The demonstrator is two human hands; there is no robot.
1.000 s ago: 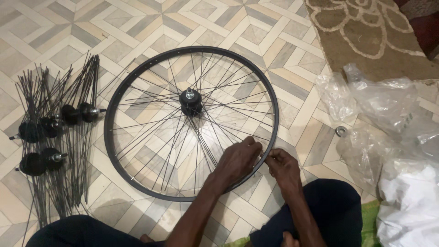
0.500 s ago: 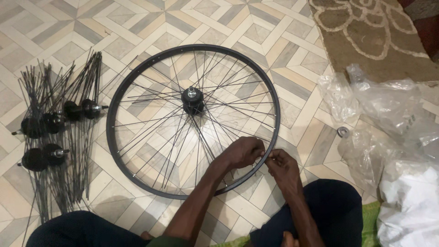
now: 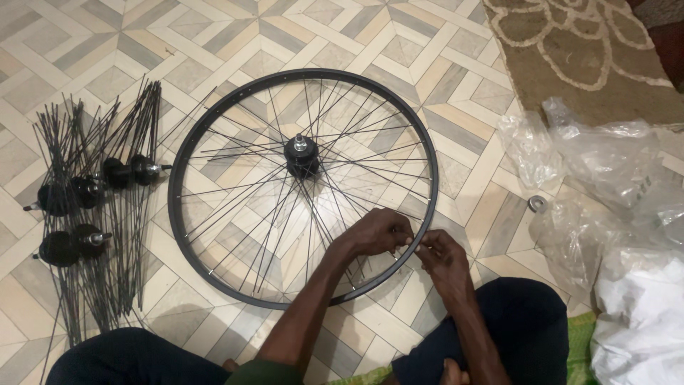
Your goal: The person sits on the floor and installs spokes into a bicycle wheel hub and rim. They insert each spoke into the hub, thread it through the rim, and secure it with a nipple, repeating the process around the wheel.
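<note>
Both hands at the rim of a spoked wheel

The black wheel (image 3: 303, 187) lies flat on the tiled floor (image 3: 456, 57); left hand (image 3: 377, 232) and right hand (image 3: 443, 255) pinch a spoke (image 3: 370, 203) at its near-right rim.

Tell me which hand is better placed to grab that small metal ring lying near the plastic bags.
Right. The right hand is at the rim on the side facing the metal ring; the left hand sits inside the wheel, farther away.
</note>
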